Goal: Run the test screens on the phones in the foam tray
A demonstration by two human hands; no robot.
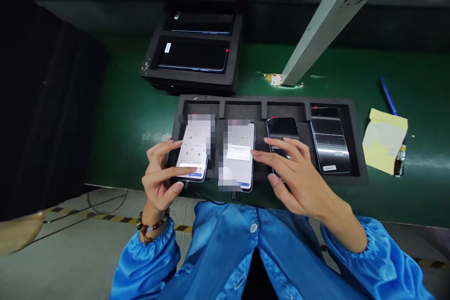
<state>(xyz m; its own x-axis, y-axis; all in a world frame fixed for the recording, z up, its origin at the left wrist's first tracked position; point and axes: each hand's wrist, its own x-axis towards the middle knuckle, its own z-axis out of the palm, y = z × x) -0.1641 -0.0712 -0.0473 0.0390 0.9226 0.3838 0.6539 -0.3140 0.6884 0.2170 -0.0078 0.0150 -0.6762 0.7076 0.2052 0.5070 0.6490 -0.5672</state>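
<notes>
Several smartphones lie in a black foam tray in front of me. My left hand (163,173) is at the leftmost smartphone (193,145), fingers apart, with a fingertip over the lower part of its lit screen. The second smartphone (242,138) shows a white pop-up box, and a cable runs from its lower end. My right hand (295,176) has its fingers spread, with one fingertip at this phone's right edge. Partly hidden under that hand is a third smartphone (283,126) with a dark screen and white text. At the right lies a dark smartphone (330,140).
The black foam tray (358,159) sits at the front edge of the green table (123,126). Behind it stands a stack of trays (197,77) holding more phones. A grey post (316,28) rises behind. To the right are yellow notes (385,140) and a blue pen (387,96).
</notes>
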